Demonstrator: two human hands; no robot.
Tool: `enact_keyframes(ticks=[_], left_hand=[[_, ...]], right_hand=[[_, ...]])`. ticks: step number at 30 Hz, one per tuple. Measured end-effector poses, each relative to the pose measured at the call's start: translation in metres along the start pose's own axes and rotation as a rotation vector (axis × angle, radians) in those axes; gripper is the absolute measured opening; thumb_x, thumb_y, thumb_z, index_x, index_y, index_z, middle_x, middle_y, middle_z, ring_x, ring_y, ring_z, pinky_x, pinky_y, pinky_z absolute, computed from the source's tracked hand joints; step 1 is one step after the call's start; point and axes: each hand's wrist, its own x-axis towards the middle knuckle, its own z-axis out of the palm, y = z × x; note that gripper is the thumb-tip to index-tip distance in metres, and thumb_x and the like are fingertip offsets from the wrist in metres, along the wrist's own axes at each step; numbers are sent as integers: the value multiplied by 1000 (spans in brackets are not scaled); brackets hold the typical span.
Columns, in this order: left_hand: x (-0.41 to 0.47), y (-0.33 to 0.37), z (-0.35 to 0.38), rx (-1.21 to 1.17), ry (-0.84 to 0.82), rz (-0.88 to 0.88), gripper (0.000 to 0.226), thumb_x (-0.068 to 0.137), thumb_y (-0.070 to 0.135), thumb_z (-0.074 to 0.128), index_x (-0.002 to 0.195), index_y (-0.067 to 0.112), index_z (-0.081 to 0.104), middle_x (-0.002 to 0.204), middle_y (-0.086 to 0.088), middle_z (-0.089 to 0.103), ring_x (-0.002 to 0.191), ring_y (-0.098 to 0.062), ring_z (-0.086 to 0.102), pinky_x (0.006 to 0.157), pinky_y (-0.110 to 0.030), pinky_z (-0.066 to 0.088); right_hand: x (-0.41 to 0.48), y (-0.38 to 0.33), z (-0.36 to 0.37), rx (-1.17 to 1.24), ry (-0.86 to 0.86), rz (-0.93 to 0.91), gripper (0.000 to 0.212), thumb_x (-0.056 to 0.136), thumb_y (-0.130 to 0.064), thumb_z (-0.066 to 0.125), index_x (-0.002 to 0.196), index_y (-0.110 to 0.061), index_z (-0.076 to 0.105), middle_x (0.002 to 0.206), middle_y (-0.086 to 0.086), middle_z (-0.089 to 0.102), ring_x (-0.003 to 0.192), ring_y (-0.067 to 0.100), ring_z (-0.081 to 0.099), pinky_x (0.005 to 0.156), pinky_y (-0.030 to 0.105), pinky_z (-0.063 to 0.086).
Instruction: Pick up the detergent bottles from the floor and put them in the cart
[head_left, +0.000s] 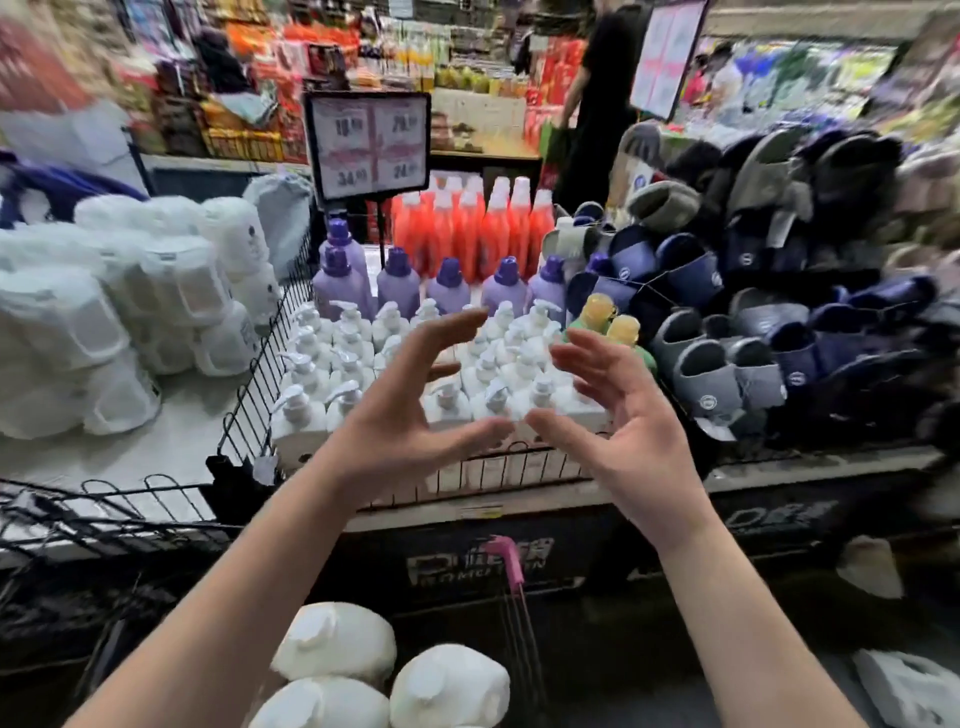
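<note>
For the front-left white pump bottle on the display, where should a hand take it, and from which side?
Probably the grip is the neck under the pump head of the white pump bottle, taken from above: neighbouring bottles and the wire fence crowd its sides, leaving only the top free.

Retail shop, supermarket type. Evidence: framed price sign (368, 147) above wire-fenced display bins of pump bottles (332, 374), orange bottles (467, 223) and slippers (727, 332). Stocked shelves (249, 104) behind.
</note>
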Motion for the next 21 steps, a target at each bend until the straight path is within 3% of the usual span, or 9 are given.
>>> enact_keyframes(ticks=[8,15,21], left_hand=[[43,31,28,-126,-94,201,89,84,40,83,157,15,38,161,3,45,149,-17,46,117,-45,47],[71,65,121,-292,-269,298,87,85,43,82,156,18,39,159,3,48,150,-18,45,118,-52,44],[88,107,206,-373,-388,340,87,86,50,80,157,19,39,160,6,47,151,-16,43,119,-46,45]], right_hand=[[-30,-36,-47,-136,190,-4,72,81,-31,86,145,-31,53,139,-12,66,138,11,58,118,33,44],[-98,-51,-111,-238,431,47,69,82,-30,86,143,-35,53,139,-11,66,139,11,57,119,36,42],[-149,-47,-184,-288,640,65,67,81,-35,86,141,-38,55,138,-9,68,137,13,59,120,39,42]])
